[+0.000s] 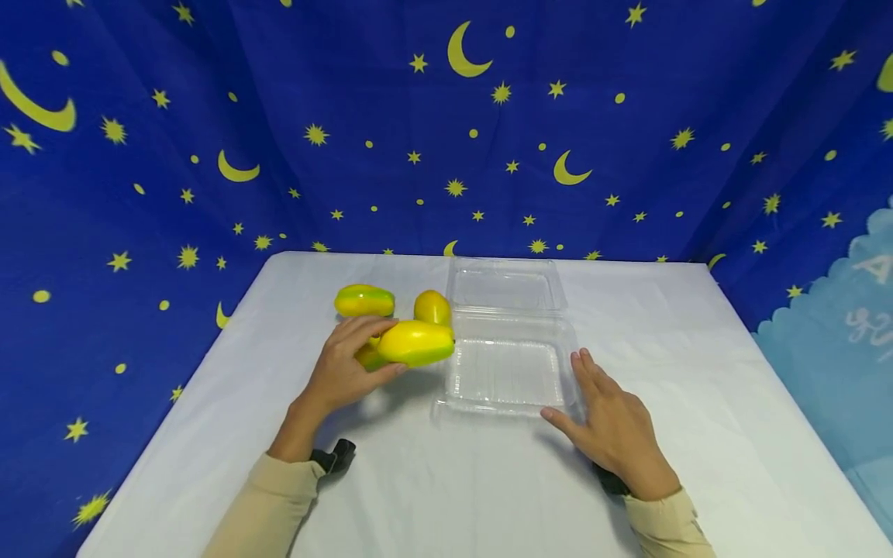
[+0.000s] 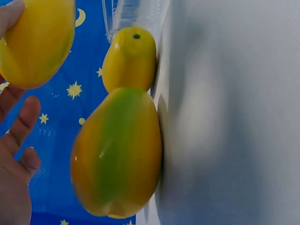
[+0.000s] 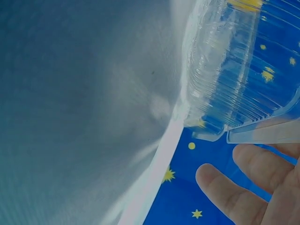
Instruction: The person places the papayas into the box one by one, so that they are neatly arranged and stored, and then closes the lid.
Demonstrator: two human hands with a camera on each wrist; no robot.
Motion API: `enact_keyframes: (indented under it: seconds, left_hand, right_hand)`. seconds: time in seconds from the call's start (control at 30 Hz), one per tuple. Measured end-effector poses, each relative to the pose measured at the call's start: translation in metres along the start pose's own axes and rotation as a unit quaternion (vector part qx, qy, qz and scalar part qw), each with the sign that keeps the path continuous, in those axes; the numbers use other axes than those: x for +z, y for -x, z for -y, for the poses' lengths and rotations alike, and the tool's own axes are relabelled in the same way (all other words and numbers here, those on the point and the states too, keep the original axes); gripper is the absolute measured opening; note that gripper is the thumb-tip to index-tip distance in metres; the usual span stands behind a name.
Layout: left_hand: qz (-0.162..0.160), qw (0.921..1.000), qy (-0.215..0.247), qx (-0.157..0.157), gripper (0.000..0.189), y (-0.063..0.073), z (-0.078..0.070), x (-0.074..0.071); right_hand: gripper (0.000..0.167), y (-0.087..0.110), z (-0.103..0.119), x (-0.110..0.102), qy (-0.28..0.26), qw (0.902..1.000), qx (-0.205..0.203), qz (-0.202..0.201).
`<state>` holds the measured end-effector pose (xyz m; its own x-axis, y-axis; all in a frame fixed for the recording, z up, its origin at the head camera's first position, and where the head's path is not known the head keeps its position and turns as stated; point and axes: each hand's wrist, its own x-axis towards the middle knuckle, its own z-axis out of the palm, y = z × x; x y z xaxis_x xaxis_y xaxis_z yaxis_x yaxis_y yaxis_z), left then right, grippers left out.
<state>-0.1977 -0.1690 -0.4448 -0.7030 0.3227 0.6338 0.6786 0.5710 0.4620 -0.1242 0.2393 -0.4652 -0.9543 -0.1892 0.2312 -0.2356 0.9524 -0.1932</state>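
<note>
My left hand [image 1: 345,364] grips a yellow-green papaya [image 1: 416,343] between thumb and fingers, raised off the table just left of a clear plastic clamshell box [image 1: 502,372]. The left wrist view shows this held papaya [image 2: 40,42] at upper left, with the lower fingers spread below it. Another papaya [image 1: 368,356] is partly hidden behind the held one. Two more, a lying papaya [image 1: 364,301] and an end-on papaya [image 1: 432,308], rest farther back. My right hand [image 1: 617,430] is at the box's right side, fingers extended along the rim and thumb near the front corner.
The box lies unfolded, its lid [image 1: 505,285] flat toward the back edge of the white-covered table [image 1: 698,372]. A blue curtain [image 1: 391,101] with moons and stars hangs behind and beside the table. Dark straps circle both wrists.
</note>
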Motion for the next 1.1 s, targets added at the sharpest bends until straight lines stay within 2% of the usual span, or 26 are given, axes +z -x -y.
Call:
enact_keyframes:
  seconds: [0.2,0.43,0.7,0.93,1.1]
  left_hand:
    - [0.007,0.9994,0.032,0.010,0.067,-0.006,-0.006,0.011]
    - [-0.002,0.9989,0.042,0.020,0.068,-0.014,-0.019,0.024]
    - [-0.002,0.9956,0.087,0.033,0.068,-0.031,-0.034,0.039]
    - [-0.011,0.9909,0.128,0.041,0.066,-0.043,-0.049,0.049]
    - [-0.029,0.9891,0.138,0.041,0.065,-0.051,-0.058,0.056]
  right_hand:
    - [0.102,0.000,0.001,0.001,0.004,1.0000,0.002,0.007]
    - [0.103,0.001,0.001,0.001,0.008,0.9999,0.003,0.006]
    - [0.103,0.000,0.001,0.001,0.004,1.0000,0.004,-0.003]
    - [0.102,0.000,0.000,0.002,0.004,1.0000,0.005,-0.003]
    - [0.103,0.000,0.001,0.001,0.003,1.0000,0.008,-0.004]
